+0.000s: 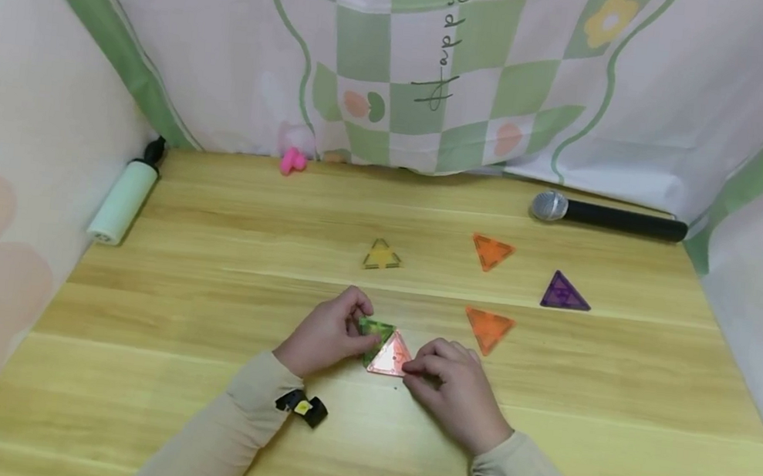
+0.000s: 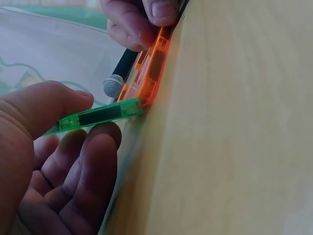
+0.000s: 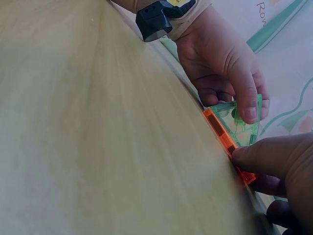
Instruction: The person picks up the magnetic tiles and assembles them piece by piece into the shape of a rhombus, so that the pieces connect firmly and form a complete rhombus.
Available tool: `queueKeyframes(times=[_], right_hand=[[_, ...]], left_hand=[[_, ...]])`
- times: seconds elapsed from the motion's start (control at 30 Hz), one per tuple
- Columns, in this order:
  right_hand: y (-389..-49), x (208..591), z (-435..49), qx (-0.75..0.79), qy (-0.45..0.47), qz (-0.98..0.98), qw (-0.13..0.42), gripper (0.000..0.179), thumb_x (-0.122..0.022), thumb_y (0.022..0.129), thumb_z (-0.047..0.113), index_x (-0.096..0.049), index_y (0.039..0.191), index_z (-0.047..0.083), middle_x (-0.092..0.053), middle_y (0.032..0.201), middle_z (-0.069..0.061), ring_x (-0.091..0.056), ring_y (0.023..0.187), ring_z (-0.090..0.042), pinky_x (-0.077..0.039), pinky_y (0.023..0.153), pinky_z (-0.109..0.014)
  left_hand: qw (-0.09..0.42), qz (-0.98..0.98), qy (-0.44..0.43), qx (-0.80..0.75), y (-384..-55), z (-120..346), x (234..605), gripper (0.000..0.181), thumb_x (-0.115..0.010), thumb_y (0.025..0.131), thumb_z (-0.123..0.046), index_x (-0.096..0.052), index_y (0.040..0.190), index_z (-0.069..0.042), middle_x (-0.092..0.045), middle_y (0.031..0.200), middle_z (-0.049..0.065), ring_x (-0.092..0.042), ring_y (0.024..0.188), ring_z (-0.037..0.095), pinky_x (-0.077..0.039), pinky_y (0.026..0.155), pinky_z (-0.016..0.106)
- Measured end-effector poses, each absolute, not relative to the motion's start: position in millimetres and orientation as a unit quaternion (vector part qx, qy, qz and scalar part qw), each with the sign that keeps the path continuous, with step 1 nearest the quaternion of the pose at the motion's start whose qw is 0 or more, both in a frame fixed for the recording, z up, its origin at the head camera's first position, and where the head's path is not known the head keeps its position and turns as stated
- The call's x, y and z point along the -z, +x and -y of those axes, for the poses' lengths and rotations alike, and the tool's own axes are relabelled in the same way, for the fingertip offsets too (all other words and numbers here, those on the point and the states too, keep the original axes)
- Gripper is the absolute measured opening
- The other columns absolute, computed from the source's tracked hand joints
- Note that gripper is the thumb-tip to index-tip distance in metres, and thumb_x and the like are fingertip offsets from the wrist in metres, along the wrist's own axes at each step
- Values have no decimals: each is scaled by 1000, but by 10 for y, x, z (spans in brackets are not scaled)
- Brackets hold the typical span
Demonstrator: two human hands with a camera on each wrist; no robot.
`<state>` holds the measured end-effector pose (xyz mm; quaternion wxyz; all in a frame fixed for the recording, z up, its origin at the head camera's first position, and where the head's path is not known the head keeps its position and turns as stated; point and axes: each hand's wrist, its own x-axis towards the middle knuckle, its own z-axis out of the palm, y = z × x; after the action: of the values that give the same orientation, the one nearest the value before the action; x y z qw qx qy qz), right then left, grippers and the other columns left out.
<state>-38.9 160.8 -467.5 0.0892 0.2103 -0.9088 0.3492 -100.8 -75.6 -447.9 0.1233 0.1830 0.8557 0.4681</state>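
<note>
My left hand (image 1: 328, 336) pinches a green triangular magnetic tile (image 1: 377, 330) between thumb and fingers, and the tile stands tilted up from the table. With thumb and fingertips, my right hand (image 1: 457, 392) grips the right corner of an orange triangular magnetic tile (image 1: 388, 358), which shines pinkish under glare. In the left wrist view, the lower edge of the green tile (image 2: 100, 115) meets the end of the orange tile (image 2: 155, 68). The right wrist view shows the orange tile (image 3: 221, 129) low along the tabletop, the green one (image 3: 250, 133) rising beside it.
Beyond the hands lie a yellow triangle tile (image 1: 383, 256), two orange triangle tiles (image 1: 492, 252) and a purple one (image 1: 564, 293). A microphone (image 1: 624, 219) rests at the back right, a small pink object (image 1: 293, 161) at the back, a pale green hand pump (image 1: 123, 203) at left.
</note>
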Motion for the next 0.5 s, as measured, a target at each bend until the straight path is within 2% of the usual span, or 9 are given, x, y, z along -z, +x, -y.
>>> queueKeyframes(times=[0.27,0.5], right_hand=[[-381,4664,-1618,-353,199,911,83,15,-87,79,17,-79,90,24,-61,91,18,-52,85,-4,-38,78,-33],[-393,4653,-1597,-353,206,909,80,15,-88,78,19,-79,89,23,-62,92,18,-54,87,-5,-39,80,-33]], left_hand=[[131,-846,220,-468,-1012,713,4435,24,-78,90,-23,-69,111,-19,-56,70,-4,-51,59,9,-46,55,26],[164,-836,229,-471,-999,777,4461,38,-79,89,-23,-69,125,-22,-59,67,-4,-53,60,9,-47,56,26]])
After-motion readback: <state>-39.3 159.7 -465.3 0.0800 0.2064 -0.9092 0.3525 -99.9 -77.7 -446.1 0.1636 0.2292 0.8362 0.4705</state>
